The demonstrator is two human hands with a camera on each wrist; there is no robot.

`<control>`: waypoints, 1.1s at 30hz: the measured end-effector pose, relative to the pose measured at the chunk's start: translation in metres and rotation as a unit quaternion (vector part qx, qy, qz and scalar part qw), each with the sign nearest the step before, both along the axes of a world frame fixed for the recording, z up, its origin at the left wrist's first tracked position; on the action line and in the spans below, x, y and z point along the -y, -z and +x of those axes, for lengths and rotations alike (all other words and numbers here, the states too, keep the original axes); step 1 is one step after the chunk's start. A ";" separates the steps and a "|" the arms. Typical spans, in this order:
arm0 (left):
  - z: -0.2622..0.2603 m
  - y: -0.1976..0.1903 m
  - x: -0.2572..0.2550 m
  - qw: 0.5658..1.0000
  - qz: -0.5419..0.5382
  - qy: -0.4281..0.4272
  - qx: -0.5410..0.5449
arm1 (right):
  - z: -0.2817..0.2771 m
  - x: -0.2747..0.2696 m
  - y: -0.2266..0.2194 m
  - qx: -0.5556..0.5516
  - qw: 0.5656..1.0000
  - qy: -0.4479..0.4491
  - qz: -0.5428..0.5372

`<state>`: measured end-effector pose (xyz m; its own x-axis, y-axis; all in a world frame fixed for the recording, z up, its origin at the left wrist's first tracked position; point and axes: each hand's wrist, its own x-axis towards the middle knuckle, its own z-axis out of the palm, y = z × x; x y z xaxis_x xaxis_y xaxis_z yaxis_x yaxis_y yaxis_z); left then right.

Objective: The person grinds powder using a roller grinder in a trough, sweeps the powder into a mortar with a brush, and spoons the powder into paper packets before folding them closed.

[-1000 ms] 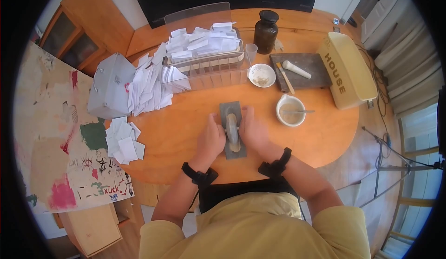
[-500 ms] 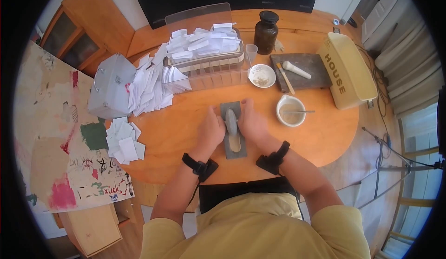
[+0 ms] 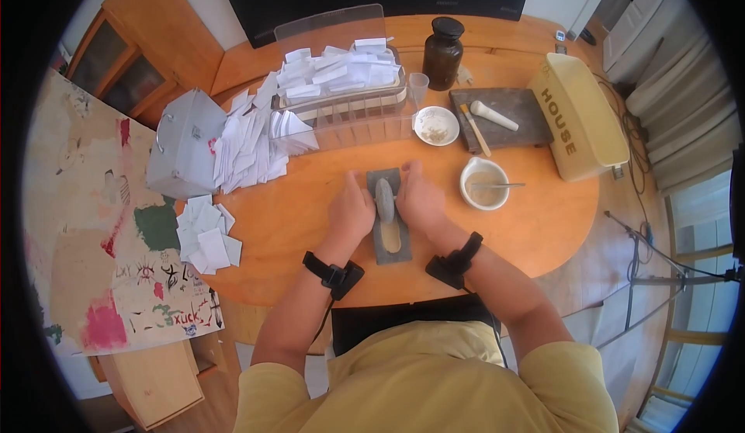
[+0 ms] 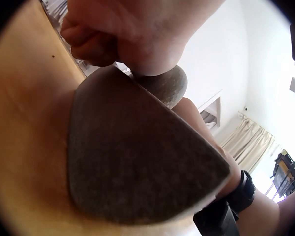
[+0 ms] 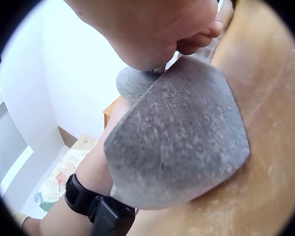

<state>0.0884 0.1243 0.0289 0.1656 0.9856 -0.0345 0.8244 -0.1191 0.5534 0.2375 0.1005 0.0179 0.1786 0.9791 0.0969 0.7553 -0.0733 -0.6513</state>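
A grey stone grinding trough (image 3: 396, 260) lies lengthwise before the person, with tan powder (image 3: 391, 240) in its near end. The stone grinding wheel (image 3: 385, 202) stands upright in the trough's far half. On its left side the left hand (image 3: 351, 210) grips the wheel's handle, fingers curled; on the other side the right hand (image 3: 422, 204) grips likewise. Both wrist views show a fist above the trough's edge, close against the wheel (image 5: 132, 82), with most of the handle hidden inside.
To the right stand a white mortar (image 3: 472, 192) with a thin rod, a small bowl (image 3: 436, 126), and a dark board (image 3: 518, 134) bearing a brush and pestle. Beyond are a yellow bin (image 3: 570, 154) and brown jar (image 3: 443, 60). Paper slips (image 3: 248, 150) and a metal box (image 3: 186, 146) lie left.
Both hands have rolled the wheel away from the body, toward the trough's far end, exposing more of the powder at the near end. During the last half second they have barely moved.
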 end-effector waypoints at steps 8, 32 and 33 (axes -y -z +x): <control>-0.003 0.001 0.016 0.999 0.002 -0.004 0.043 | -0.003 0.008 -0.005 -0.008 1.000 0.000 -0.019; -0.007 -0.003 0.035 0.995 -0.041 0.018 0.087 | -0.001 0.032 -0.008 0.011 0.999 -0.030 0.006; -0.005 -0.005 0.029 0.996 -0.050 0.009 0.070 | -0.001 0.024 -0.003 0.023 0.999 -0.024 0.015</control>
<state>0.0830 0.0948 0.0339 0.1924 0.9754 -0.1079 0.7369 -0.0710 0.6723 0.2369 0.0768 0.0207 0.1263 0.9830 0.1331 0.7866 -0.0175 -0.6172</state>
